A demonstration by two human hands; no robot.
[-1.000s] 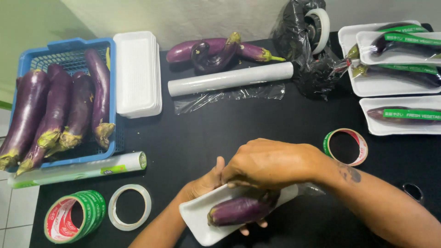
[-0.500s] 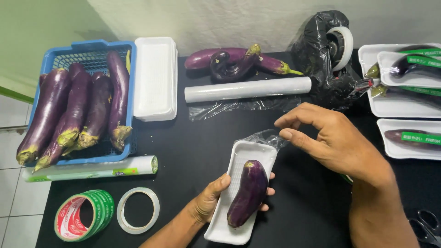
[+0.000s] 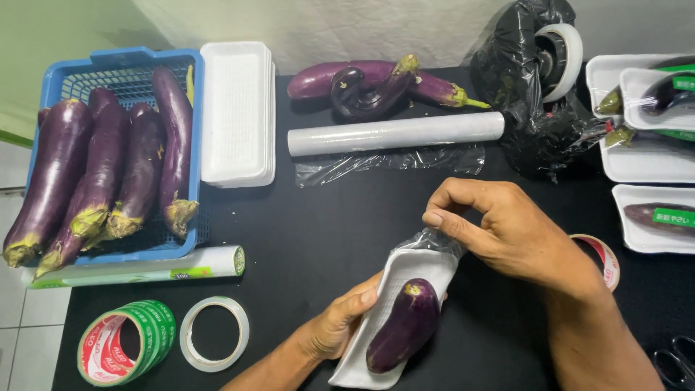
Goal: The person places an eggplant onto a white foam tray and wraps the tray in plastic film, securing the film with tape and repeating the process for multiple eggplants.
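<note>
My left hand [image 3: 339, 327] grips the left edge of a white foam tray [image 3: 376, 311] that carries one short purple eggplant [image 3: 405, 326]. My right hand [image 3: 503, 232] pinches a bunch of clear plastic film [image 3: 434, 240] at the tray's far end. Both are over the black table [image 3: 326, 232], near its front edge. A roll of clear cling film [image 3: 394, 133] lies farther back with a loose sheet [image 3: 391, 161] trailing toward me.
A blue basket [image 3: 123, 80] of long eggplants sits at left beside a stack of white trays [image 3: 237, 112]. Loose eggplants [image 3: 376, 83] lie at back, a black bag [image 3: 536, 87] and wrapped trays [image 3: 651, 116] at right. Tape rolls [image 3: 127, 351] and a boxed roll [image 3: 137, 266] at front left.
The tray was turned lengthwise toward me. My right hand lifted off the eggplant, then came down to pinch the film at the tray's far end. The camera view moved slightly.
</note>
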